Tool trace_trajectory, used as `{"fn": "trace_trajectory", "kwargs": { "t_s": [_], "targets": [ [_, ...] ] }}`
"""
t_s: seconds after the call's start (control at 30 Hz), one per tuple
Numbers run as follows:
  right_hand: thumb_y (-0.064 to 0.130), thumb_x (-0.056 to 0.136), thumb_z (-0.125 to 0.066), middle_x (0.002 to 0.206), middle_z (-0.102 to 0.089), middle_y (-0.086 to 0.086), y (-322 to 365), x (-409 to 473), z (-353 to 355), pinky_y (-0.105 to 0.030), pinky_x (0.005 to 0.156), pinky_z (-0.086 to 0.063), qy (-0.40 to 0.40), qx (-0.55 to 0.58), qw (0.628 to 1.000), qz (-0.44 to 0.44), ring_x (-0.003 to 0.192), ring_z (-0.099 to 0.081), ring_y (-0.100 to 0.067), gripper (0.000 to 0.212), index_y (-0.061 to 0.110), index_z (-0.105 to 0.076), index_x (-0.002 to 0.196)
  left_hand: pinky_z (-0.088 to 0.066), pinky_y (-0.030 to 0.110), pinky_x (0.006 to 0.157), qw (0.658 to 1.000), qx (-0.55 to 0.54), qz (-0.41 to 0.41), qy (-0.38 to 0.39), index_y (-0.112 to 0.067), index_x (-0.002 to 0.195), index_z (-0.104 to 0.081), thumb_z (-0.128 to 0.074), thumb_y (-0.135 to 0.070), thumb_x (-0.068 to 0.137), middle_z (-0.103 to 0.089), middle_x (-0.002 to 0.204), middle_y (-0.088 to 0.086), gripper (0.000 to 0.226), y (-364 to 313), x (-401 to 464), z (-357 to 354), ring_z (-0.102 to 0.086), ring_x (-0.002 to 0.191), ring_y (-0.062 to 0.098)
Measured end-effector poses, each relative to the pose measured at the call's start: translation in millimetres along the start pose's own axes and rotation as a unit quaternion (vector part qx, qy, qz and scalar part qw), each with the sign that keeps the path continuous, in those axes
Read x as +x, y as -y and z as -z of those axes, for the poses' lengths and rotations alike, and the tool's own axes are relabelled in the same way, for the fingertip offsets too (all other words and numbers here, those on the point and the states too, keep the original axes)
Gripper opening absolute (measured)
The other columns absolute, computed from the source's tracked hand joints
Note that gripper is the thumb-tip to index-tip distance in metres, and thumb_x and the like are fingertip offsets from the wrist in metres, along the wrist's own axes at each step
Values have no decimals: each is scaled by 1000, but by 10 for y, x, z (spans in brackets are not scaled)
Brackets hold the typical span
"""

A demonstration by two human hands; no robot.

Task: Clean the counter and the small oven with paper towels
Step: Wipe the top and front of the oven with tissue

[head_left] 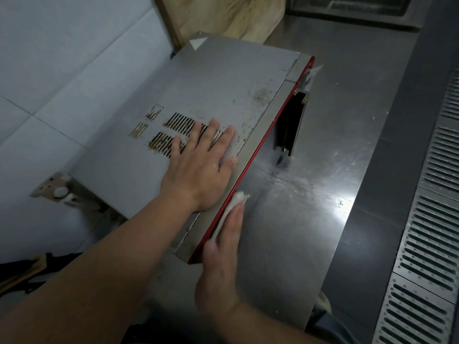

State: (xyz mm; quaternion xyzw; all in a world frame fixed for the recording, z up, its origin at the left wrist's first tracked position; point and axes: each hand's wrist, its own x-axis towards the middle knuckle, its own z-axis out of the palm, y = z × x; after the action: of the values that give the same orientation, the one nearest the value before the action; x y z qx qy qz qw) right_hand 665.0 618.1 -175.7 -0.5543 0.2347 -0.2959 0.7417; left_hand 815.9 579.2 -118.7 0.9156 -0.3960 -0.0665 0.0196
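Note:
The small oven [213, 88] stands on the steel counter [323, 157], its grey top stained, with rusty vent slots and a red front edge. My left hand [198, 167] lies flat on the oven top, fingers spread over the vent slots. My right hand [223, 247] presses a crumpled white paper towel [236, 202] against the oven's red front face near its lower corner, fingers straight along it. The oven's black door handle [290, 122] sticks out over the counter.
White wall tiles [62, 70] run along the left. A wooden board [223, 16] leans behind the oven. A slotted metal floor drain [427, 232] runs along the right, beyond the counter edge. A wall socket fitting [57, 189] sits low on the left.

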Motion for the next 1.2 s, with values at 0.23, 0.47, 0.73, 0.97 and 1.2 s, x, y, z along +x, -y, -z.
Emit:
{"fn": "trace_trajectory", "kwargs": {
  "t_s": [0.23,0.47,0.73,0.97,1.2],
  "targets": [
    [54,97,-29,165,-4,9,-128,876,252,-33,124,-8,-81,-42,996,10,149,-4,2,75,16,-6,158,3,56,123,1000,4,-1,-3,-43,157,4,-12,-59,99,10,168,-10,62,-10,7,6,15,153,16],
    [89,71,-50,158,-29,18,-728,779,439,-43,122,-19,-99,75,972,-201,145,-26,-2,96,43,-26,152,2,55,123,1000,12,2,3,-43,157,4,-7,-61,95,10,168,-10,66,-19,10,16,13,154,16],
    [49,93,-45,163,-8,19,-264,-352,130,-43,124,-12,14,-20,996,-90,149,-12,-3,79,30,-1,157,3,55,123,1000,5,5,4,-44,157,2,-10,-59,97,8,168,-10,63,-25,9,24,12,154,16],
    [58,98,-36,163,16,-12,0,-643,-176,-35,122,-3,29,-84,995,50,151,10,-31,86,12,9,155,3,55,123,1000,8,3,3,-43,157,3,-14,-56,101,9,168,-10,59,-18,8,17,12,154,17],
    [40,100,-41,162,6,-23,-202,-623,-152,-36,122,-8,22,-126,989,80,151,2,-35,81,-2,4,154,4,55,123,1000,6,6,5,-43,157,2,-16,-55,102,9,168,-10,59,-28,17,28,13,154,16]
  ]
}}
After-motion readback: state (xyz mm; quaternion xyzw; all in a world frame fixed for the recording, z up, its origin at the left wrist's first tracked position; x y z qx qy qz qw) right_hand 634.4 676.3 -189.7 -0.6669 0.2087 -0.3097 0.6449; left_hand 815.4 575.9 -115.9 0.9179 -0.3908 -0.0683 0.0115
